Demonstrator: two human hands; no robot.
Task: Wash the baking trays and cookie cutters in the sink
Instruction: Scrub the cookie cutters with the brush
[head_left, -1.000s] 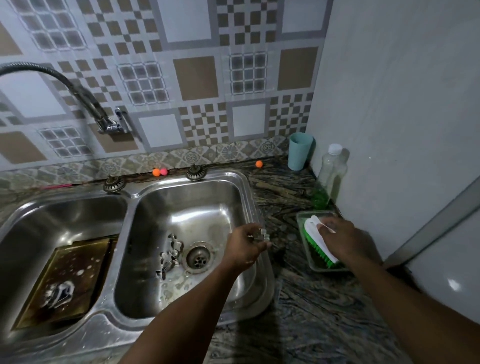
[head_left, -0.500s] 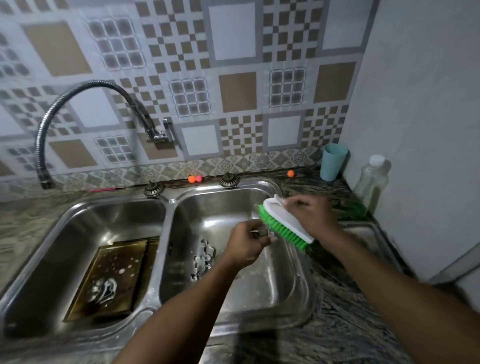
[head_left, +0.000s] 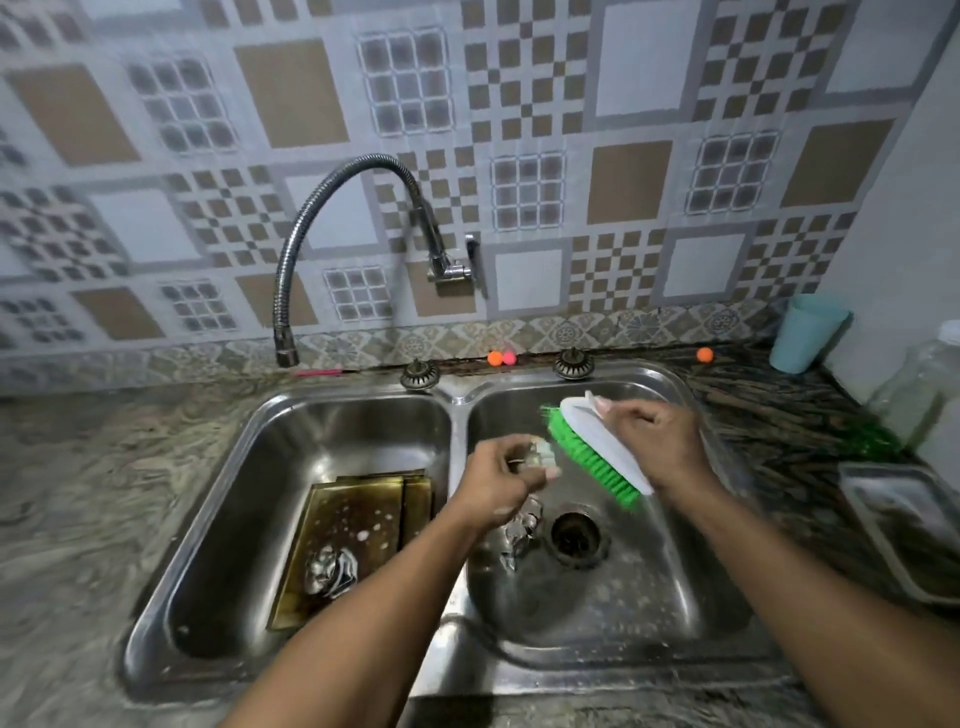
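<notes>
My left hand (head_left: 498, 483) pinches a small metal cookie cutter (head_left: 537, 453) above the right basin of the steel double sink (head_left: 457, 405). My right hand (head_left: 657, 447) grips a white scrub brush with green bristles (head_left: 592, 452), and the bristles touch the cutter. More metal cookie cutters (head_left: 522, 535) lie on the right basin's floor beside the drain (head_left: 574, 535). A stained brown baking tray (head_left: 343, 540) with soap foam on it rests in the left basin.
A flexible chrome faucet (head_left: 332, 208) arches from the tiled wall, its spout over the counter left of the sink. On the right counter stand a teal cup (head_left: 808, 332), a clear bottle (head_left: 919, 389) and a small metal tray (head_left: 904, 525). Small orange balls (head_left: 494, 357) sit behind the sink.
My right hand lifted the brush out of the small tray on the counter and brought it left onto the cutter held by my left hand. The view shifted left and down.
</notes>
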